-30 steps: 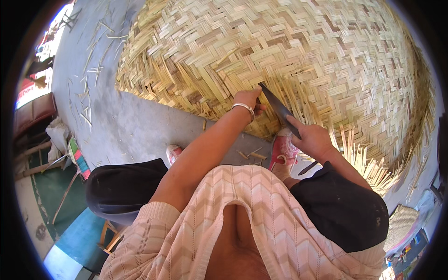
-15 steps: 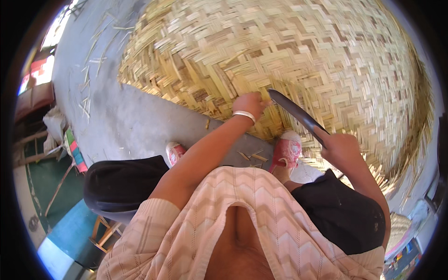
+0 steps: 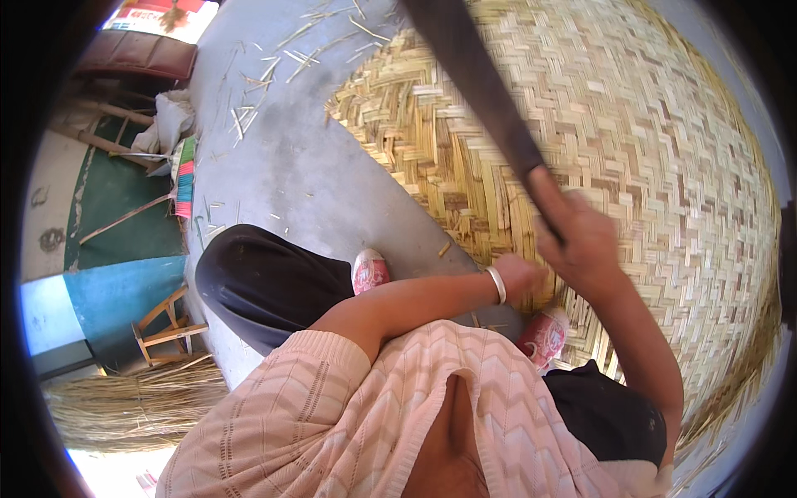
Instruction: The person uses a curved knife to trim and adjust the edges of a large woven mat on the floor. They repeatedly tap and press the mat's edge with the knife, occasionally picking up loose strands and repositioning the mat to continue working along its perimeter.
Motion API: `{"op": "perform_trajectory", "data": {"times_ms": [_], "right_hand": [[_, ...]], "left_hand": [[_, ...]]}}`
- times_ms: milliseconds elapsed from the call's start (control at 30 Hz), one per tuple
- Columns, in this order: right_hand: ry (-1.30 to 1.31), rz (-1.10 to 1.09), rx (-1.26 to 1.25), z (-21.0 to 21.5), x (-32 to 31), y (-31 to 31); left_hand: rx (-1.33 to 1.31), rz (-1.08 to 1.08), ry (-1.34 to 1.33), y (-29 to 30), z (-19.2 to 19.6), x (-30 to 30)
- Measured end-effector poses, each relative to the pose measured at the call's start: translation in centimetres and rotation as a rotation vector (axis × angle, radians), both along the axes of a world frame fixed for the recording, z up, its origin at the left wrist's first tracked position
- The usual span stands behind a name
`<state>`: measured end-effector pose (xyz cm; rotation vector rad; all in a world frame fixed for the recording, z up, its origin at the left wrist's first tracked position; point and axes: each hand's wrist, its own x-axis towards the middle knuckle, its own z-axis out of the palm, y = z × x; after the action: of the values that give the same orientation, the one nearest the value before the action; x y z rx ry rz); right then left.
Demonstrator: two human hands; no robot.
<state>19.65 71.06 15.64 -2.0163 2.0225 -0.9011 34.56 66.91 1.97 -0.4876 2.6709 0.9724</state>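
Note:
A large woven reed mat [image 3: 606, 108] in pale yellow and brown strips spreads over the floor ahead of me and to the right. My right hand [image 3: 583, 249], a little blurred, is closed round the handle of a long dark-bladed knife [image 3: 473, 75]. The blade is raised above the mat and slants away toward the upper left. Low at the mat's near edge, my left hand [image 3: 521, 279] has its fingers curled against the strip ends. What lies between those fingers is hidden. A white bangle [image 3: 498, 285] circles the left wrist.
Loose reed bits [image 3: 241, 120] litter the grey floor [image 3: 282, 178]. At left are a small wooden stool [image 3: 170, 328], a bundle of long dry stalks [image 3: 137, 407], a broom with coloured bristles [image 3: 184, 178] and a dark red seat [image 3: 137, 54]. My pink shoes [image 3: 546, 336] stand near the mat's edge.
The knife has risen from low over the mat and come closer to the camera. My left hand has shifted along the mat's edge toward me and to the right. The view has turned leftward.

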Motion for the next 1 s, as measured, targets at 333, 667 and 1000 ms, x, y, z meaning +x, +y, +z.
{"op": "perform_trajectory", "data": {"times_ms": [333,667,1000], "right_hand": [[0.124,0.007,0.174,-1.2,2.2,-10.7],[0.174,0.027,0.75,-4.1,1.2,-16.5],[0.291,0.35,0.017,-0.7,6.6,-21.1]], "left_hand": [[-0.064,-0.711,-0.169,-10.4,10.6,5.4],[0.101,-0.224,-0.637,-22.9,22.1,9.5],[0.612,0.51,-0.329,-30.9,17.4,19.9]]}}
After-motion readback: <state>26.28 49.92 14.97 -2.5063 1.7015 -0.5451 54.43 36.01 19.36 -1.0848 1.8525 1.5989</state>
